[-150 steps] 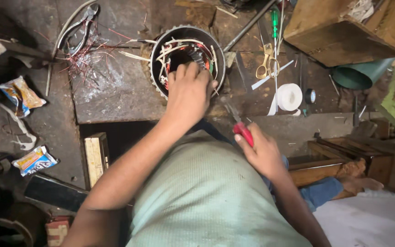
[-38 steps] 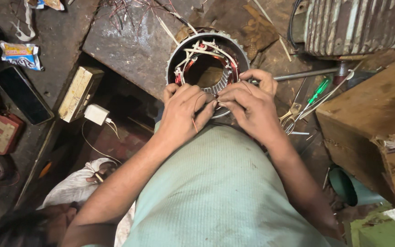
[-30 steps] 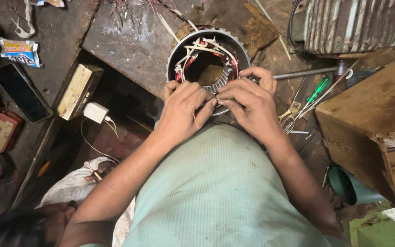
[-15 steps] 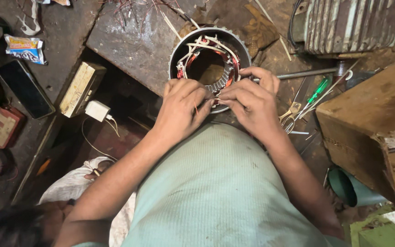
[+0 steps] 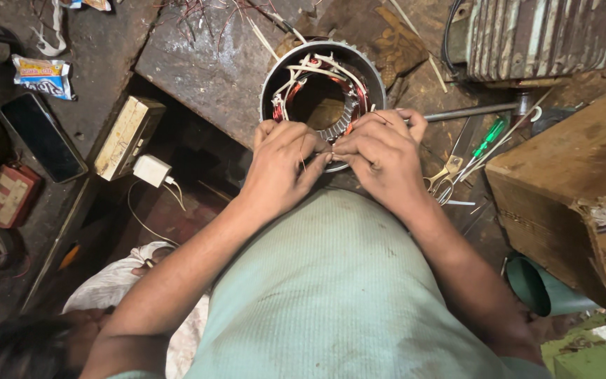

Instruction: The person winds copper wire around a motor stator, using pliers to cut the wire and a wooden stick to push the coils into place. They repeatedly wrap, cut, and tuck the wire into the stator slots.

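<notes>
Both hands meet at the near rim of a round motor stator (image 5: 322,98) standing on the tabletop (image 5: 205,70). The left hand (image 5: 282,165) and right hand (image 5: 380,158) pinch a thin wire, fingertips touching, each grip closed on it. Copper windings and white sleeves fill the ring just beyond the grip. Right of the grip lie scissors (image 5: 447,175), a green screwdriver (image 5: 489,138) and a wooden box (image 5: 576,189). Left of it sit a charger (image 5: 152,170), a cream box (image 5: 129,138) and a phone (image 5: 43,137).
</notes>
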`<control>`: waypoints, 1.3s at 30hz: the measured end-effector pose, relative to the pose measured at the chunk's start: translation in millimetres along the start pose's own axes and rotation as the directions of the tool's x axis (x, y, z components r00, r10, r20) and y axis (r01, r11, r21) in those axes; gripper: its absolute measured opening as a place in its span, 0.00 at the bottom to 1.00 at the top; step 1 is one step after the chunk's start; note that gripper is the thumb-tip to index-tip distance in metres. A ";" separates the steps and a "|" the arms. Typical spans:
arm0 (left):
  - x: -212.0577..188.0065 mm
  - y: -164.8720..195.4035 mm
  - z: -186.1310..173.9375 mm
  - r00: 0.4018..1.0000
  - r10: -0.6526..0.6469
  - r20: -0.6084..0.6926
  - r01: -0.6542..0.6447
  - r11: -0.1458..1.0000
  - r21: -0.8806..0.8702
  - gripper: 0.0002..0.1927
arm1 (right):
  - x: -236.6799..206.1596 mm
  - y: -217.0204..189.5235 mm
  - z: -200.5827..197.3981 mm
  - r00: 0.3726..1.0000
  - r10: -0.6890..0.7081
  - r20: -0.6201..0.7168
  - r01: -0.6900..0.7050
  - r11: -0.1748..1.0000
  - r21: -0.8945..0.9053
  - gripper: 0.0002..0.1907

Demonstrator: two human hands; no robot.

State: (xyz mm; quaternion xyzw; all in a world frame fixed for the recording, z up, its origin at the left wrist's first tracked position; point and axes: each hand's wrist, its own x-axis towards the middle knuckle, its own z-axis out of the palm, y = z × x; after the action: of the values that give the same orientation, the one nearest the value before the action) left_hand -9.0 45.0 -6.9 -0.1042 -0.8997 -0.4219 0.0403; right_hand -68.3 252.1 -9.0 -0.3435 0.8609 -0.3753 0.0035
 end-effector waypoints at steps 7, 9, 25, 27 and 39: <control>5.2 7.5 -6.5 0.999 0.031 -0.012 -0.030 0.997 0.065 0.11 | 4.1 1.9 -12.9 0.997 -0.077 0.005 0.078 0.995 -0.055 0.08; 2.7 6.0 -14.9 0.996 0.092 -0.012 -0.090 0.990 0.111 0.19 | 2.9 0.8 -12.7 0.998 -0.061 0.003 0.061 0.995 -0.074 0.10; 18.1 14.8 4.1 0.982 0.138 0.127 -0.171 0.938 0.302 0.05 | -5.9 10.6 -16.0 1.000 0.025 -0.008 -0.024 0.991 0.132 0.12; 19.9 16.2 4.2 0.985 0.105 0.140 -0.143 0.943 0.301 0.05 | -4.9 10.3 -16.8 1.000 0.017 -0.006 -0.016 0.992 0.125 0.12; 20.8 22.1 14.4 0.989 0.097 0.111 -0.129 0.934 0.333 0.06 | -5.4 10.4 -16.3 0.970 0.240 -0.025 -0.224 0.933 0.283 0.14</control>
State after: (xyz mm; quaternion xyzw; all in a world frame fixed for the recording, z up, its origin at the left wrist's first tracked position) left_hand -24.1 73.0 3.8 -0.1669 -0.9523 -0.2522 0.0400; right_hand -74.6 270.8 -5.4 -0.2243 0.8339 -0.4993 0.0707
